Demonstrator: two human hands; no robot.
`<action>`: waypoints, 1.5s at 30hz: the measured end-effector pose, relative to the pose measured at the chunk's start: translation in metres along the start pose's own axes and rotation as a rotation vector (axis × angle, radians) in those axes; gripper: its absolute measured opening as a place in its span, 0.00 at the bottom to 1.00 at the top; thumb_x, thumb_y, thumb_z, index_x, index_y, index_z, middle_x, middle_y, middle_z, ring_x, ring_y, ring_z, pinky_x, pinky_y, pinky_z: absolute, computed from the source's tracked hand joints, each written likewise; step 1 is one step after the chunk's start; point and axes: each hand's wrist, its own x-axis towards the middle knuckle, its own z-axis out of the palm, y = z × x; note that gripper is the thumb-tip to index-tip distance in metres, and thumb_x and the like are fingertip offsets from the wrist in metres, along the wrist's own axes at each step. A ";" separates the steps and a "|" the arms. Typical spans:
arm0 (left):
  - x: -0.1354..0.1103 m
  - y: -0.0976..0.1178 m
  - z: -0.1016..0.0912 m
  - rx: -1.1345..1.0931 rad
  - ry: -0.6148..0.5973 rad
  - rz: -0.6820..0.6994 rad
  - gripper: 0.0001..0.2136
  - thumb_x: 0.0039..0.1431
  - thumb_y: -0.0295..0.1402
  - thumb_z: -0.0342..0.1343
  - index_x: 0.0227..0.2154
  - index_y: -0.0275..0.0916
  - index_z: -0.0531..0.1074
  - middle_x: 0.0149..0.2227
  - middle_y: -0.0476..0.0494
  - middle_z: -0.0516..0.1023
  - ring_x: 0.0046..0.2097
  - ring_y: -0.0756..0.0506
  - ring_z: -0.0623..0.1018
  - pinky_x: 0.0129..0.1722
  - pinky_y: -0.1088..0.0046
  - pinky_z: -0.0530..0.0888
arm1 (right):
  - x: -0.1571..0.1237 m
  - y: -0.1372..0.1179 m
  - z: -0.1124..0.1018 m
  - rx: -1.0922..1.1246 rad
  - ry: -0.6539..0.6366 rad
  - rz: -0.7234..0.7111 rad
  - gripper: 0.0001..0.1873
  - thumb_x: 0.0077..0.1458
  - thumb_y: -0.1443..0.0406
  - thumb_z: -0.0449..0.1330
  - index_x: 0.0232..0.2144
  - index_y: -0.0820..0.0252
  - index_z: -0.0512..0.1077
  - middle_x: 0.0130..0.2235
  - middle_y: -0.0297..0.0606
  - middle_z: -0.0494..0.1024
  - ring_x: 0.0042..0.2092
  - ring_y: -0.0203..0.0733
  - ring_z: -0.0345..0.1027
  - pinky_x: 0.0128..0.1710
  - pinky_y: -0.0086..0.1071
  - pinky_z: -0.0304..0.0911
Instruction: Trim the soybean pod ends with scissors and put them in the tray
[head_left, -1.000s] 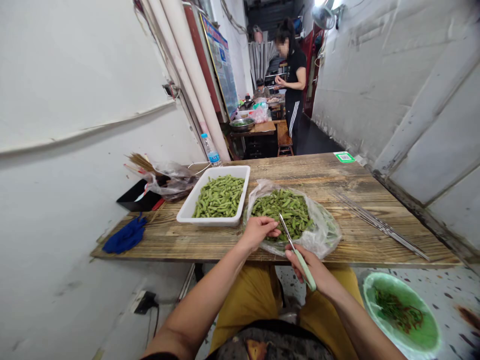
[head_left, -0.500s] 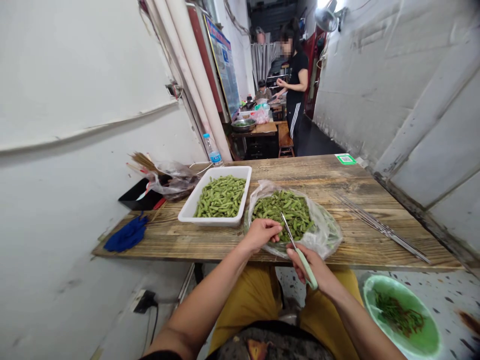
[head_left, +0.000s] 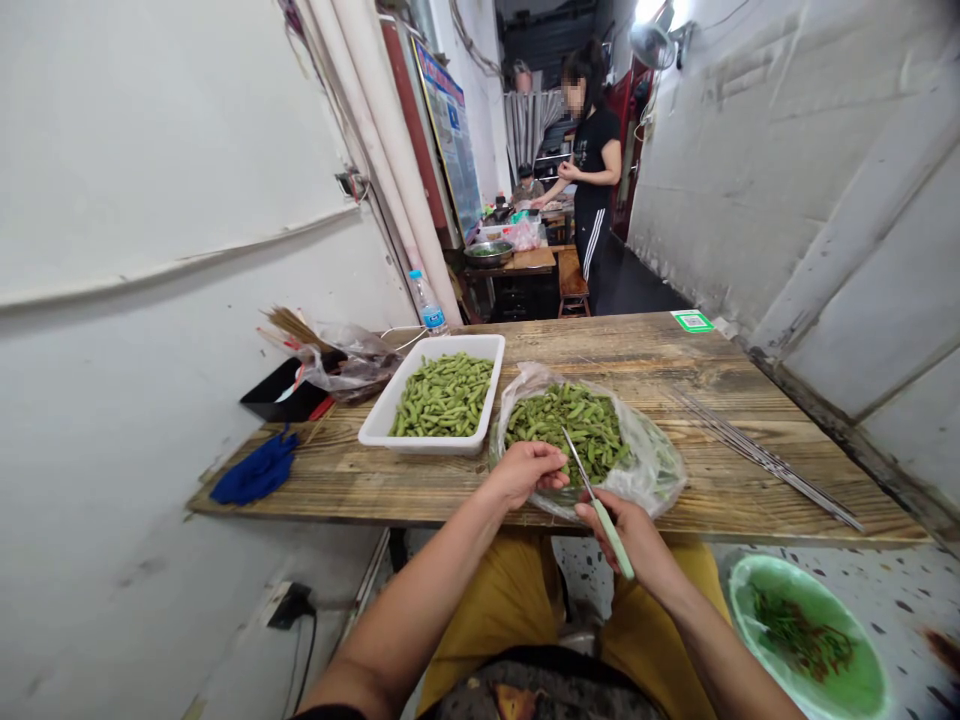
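1. The wooden bench (head_left: 720,480) carries everything: rigid, rough planks, so nothing on it looks likely to slide.
2. The white tray (head_left: 375,432) sits left of centre, piled with green bean pods. Stiff plastic, probably a bit heavy when loaded, so I'd lift it by the two long rims.
3. The clear plastic bag (head_left: 652,470) lies just right of the tray, open at the top and full of more pods (head_left: 570,415). It's floppy and crinkly and will sag, so it wants gathering at the mouth rather than a pinch on one side.
4. The left hand (head_left: 525,470) rests at the bag's near edge, fingers curled in. It seems to pinch a pod, but I can't tell for sure.
5. The right hand (head_left: 626,530) is clenched around the pale green handles of the scissors (head_left: 596,505), blades pointing up over the pods. Light and hard, held at the handles.
6. A single pod is small, light and firm but bendy, with a slightly fuzzy skin, so easy to grip at the middle.
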 end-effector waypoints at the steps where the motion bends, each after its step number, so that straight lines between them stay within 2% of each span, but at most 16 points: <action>1: 0.001 0.001 0.001 -0.056 0.032 0.023 0.10 0.44 0.29 0.66 0.26 0.31 0.70 0.20 0.50 0.72 0.22 0.55 0.73 0.22 0.83 0.70 | 0.000 0.002 0.000 0.014 -0.003 -0.014 0.22 0.46 0.48 0.60 0.37 0.57 0.68 0.15 0.22 0.57 0.15 0.30 0.50 0.14 0.25 0.47; 5: 0.002 0.003 0.005 -0.287 0.136 0.087 0.08 0.46 0.24 0.63 0.26 0.32 0.68 0.21 0.51 0.71 0.23 0.55 0.74 0.23 0.84 0.71 | -0.002 0.004 0.004 0.093 -0.024 -0.020 0.26 0.50 0.44 0.54 0.40 0.58 0.65 0.21 0.25 0.62 0.19 0.31 0.57 0.17 0.26 0.55; 8: 0.001 0.003 0.010 -0.356 0.190 0.097 0.07 0.47 0.21 0.62 0.25 0.32 0.67 0.22 0.49 0.73 0.26 0.54 0.76 0.26 0.82 0.74 | -0.004 0.000 0.009 0.107 -0.023 0.005 0.29 0.48 0.41 0.53 0.39 0.59 0.65 0.20 0.24 0.61 0.18 0.31 0.56 0.16 0.26 0.55; 16: -0.004 -0.005 0.021 -0.361 0.205 0.124 0.11 0.45 0.22 0.64 0.21 0.33 0.64 0.23 0.48 0.74 0.29 0.51 0.78 0.30 0.79 0.76 | -0.001 -0.008 0.012 0.131 -0.025 0.006 0.26 0.46 0.41 0.55 0.32 0.57 0.64 0.19 0.24 0.60 0.16 0.31 0.55 0.14 0.27 0.54; 22: -0.001 -0.012 0.021 -0.301 0.210 0.134 0.11 0.45 0.24 0.64 0.21 0.34 0.64 0.23 0.47 0.74 0.29 0.51 0.77 0.32 0.77 0.75 | 0.000 -0.004 0.013 0.167 -0.004 0.086 0.23 0.45 0.44 0.58 0.29 0.56 0.63 0.17 0.21 0.57 0.13 0.27 0.47 0.10 0.24 0.47; 23: 0.000 -0.010 0.016 -0.247 0.241 0.173 0.11 0.45 0.26 0.63 0.22 0.34 0.64 0.23 0.47 0.74 0.29 0.51 0.77 0.32 0.76 0.75 | 0.001 -0.001 0.012 0.176 -0.007 0.098 0.23 0.46 0.45 0.58 0.30 0.56 0.63 0.17 0.21 0.57 0.13 0.27 0.46 0.09 0.23 0.47; 25: 0.000 0.001 -0.004 -0.049 0.391 0.358 0.09 0.48 0.30 0.61 0.25 0.35 0.65 0.23 0.48 0.74 0.27 0.50 0.76 0.32 0.73 0.74 | 0.002 0.008 0.010 0.199 -0.016 0.090 0.23 0.46 0.45 0.58 0.34 0.56 0.64 0.18 0.21 0.58 0.14 0.27 0.48 0.10 0.23 0.49; 28: -0.004 0.030 -0.046 0.484 0.771 0.742 0.07 0.53 0.35 0.56 0.31 0.37 0.70 0.28 0.45 0.76 0.32 0.47 0.76 0.37 0.69 0.72 | 0.004 0.018 0.006 0.221 0.010 0.045 0.25 0.48 0.46 0.57 0.40 0.57 0.64 0.20 0.23 0.61 0.17 0.29 0.53 0.13 0.23 0.52; 29: -0.006 0.041 -0.058 0.699 0.869 0.805 0.07 0.53 0.34 0.55 0.33 0.37 0.71 0.33 0.43 0.77 0.37 0.45 0.76 0.41 0.66 0.71 | 0.004 0.020 0.005 0.225 0.020 0.032 0.25 0.49 0.46 0.56 0.41 0.57 0.63 0.21 0.24 0.61 0.18 0.30 0.55 0.14 0.23 0.54; 31: -0.009 0.058 -0.071 1.083 0.973 0.806 0.09 0.53 0.32 0.55 0.38 0.37 0.73 0.41 0.37 0.76 0.46 0.39 0.73 0.48 0.60 0.66 | 0.003 0.019 0.005 0.227 0.023 0.025 0.25 0.50 0.46 0.56 0.42 0.57 0.63 0.22 0.25 0.62 0.19 0.30 0.57 0.16 0.24 0.55; 33: -0.009 0.063 -0.067 1.329 0.950 0.754 0.12 0.54 0.31 0.54 0.42 0.38 0.73 0.46 0.35 0.74 0.49 0.36 0.70 0.50 0.55 0.61 | 0.001 0.016 0.005 0.229 0.017 0.032 0.25 0.50 0.46 0.56 0.42 0.57 0.63 0.22 0.25 0.62 0.19 0.30 0.57 0.16 0.24 0.55; 35: -0.003 0.056 -0.051 1.467 0.785 0.710 0.11 0.56 0.32 0.52 0.41 0.40 0.74 0.43 0.37 0.75 0.48 0.37 0.70 0.49 0.55 0.60 | 0.001 0.014 0.006 0.223 0.020 0.044 0.25 0.50 0.46 0.56 0.42 0.57 0.63 0.22 0.24 0.61 0.19 0.30 0.56 0.15 0.24 0.54; 37: 0.006 0.044 -0.034 1.580 0.584 0.625 0.09 0.56 0.35 0.53 0.33 0.39 0.77 0.38 0.37 0.75 0.47 0.37 0.69 0.47 0.56 0.59 | 0.000 0.014 0.007 0.212 0.023 0.052 0.26 0.50 0.46 0.56 0.42 0.58 0.64 0.22 0.24 0.61 0.19 0.30 0.55 0.15 0.24 0.53; 38: 0.011 0.038 -0.027 1.630 0.529 0.563 0.09 0.55 0.36 0.54 0.29 0.37 0.77 0.37 0.36 0.75 0.46 0.36 0.69 0.46 0.56 0.59 | 0.000 0.015 0.007 0.207 0.021 0.052 0.25 0.50 0.46 0.56 0.42 0.58 0.64 0.22 0.24 0.60 0.19 0.30 0.55 0.15 0.23 0.53; 41: 0.025 0.029 -0.019 1.710 0.486 0.417 0.10 0.53 0.36 0.56 0.25 0.35 0.77 0.37 0.34 0.73 0.47 0.35 0.67 0.45 0.57 0.59 | -0.001 0.021 0.007 0.199 0.004 0.051 0.25 0.50 0.46 0.56 0.42 0.57 0.64 0.22 0.24 0.60 0.19 0.30 0.54 0.15 0.23 0.53; 45: 0.030 0.034 -0.023 1.553 0.525 0.422 0.07 0.52 0.32 0.54 0.27 0.37 0.77 0.36 0.39 0.76 0.46 0.39 0.69 0.45 0.61 0.61 | 0.000 0.024 0.006 0.179 -0.025 0.049 0.24 0.51 0.46 0.55 0.42 0.57 0.63 0.21 0.24 0.59 0.19 0.29 0.53 0.15 0.23 0.53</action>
